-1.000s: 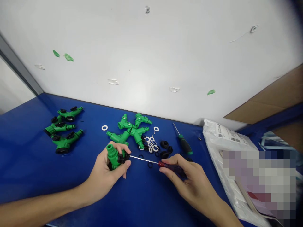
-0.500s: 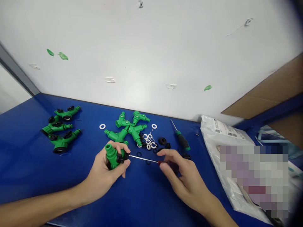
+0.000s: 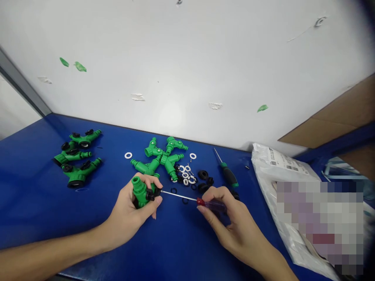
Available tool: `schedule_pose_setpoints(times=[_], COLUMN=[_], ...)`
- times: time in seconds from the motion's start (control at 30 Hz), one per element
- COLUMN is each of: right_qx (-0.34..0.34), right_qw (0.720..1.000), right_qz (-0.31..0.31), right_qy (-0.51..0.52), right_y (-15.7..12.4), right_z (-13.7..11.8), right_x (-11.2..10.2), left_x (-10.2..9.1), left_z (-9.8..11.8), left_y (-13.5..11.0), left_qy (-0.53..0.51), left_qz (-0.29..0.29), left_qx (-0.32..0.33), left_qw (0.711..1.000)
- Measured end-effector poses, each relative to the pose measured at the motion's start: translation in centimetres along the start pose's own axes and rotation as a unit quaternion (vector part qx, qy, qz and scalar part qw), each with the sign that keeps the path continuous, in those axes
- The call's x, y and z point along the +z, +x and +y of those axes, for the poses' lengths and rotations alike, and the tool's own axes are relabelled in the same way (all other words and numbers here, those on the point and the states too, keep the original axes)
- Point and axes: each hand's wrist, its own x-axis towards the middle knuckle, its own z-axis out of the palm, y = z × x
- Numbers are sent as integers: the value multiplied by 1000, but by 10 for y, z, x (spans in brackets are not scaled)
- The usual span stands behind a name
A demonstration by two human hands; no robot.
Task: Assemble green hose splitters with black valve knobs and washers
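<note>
My left hand point(image 3: 131, 208) is closed around a green hose splitter point(image 3: 140, 191) with black valve levers; its lower part is hidden by my fingers. In my right hand point(image 3: 231, 222) is a screwdriver point(image 3: 215, 205) with a translucent red and purple handle, gripped between thumb and fingers. Its thin metal shaft points left, and the tip meets the black lever point(image 3: 156, 191) on the splitter. Just beyond my hands lie several green splitter bodies point(image 3: 146, 166) without levers, beside a heap of white washers point(image 3: 185, 175) and black rings.
At the left lie several green splitters point(image 3: 80, 171) with black levers. A green and black screwdriver point(image 3: 229, 174) rests to the right, near black caps point(image 3: 202, 174). Farther right is a white plastic bag point(image 3: 278, 187). Behind the blue table point(image 3: 164, 249) rises a white wall point(image 3: 175, 58).
My right-hand fingers have shifted on the screwdriver, showing more of its handle. The tip stays at the lever, and my left hand keeps its hold. The whole view has moved slightly.
</note>
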Motion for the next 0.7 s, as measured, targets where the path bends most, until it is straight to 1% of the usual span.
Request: schedule_pose_setpoints(times=[0.07, 0.13, 0.2, 0.27, 0.3, 0.37, 0.43, 0.5, 0.6, 0.7], right_qx=[-19, -35, -27, -6, 1, -10, -36, -51, -25, 3], right_qw=[1000, 999, 999, 1000, 1000, 1000, 999, 997, 998, 1000], right_qz=[18, 18, -5, -17, -14, 6, 29, 32, 1, -10], right_qy=[-13, -35, -39, -22, -12, -4, -20, -49, -55, -19], right_y=[1, 1, 1, 0, 0, -1, 0, 2, 2, 0], right_z=[0, -2, -3, -4, -4, -3, -3, -3, -4, -5], right_x=[0, -1, -2, -3, -3, -3, -3, -3, -4, -4], left_x=[0, 0, 0, 0, 0, 0, 0, 0, 0, 0], left_z=[0, 0, 0, 0, 0, 0, 0, 0, 0, 0], left_y=[-2, -3, -3, -2, -1, -1, -1, -2, -2, -2], left_qy=[-1, 0, 2, 3, 2, 0, -1, -4, -5, 1], left_qz=[-2, -3, -3, -2, 0, 0, -3, -12, -12, -2], left_qx=[2, 2, -1, -4, -3, -2, 1, -2, -11, -8], left_qw=[1000, 1000, 1000, 1000, 1000, 1000, 1000, 1000, 1000, 1000])
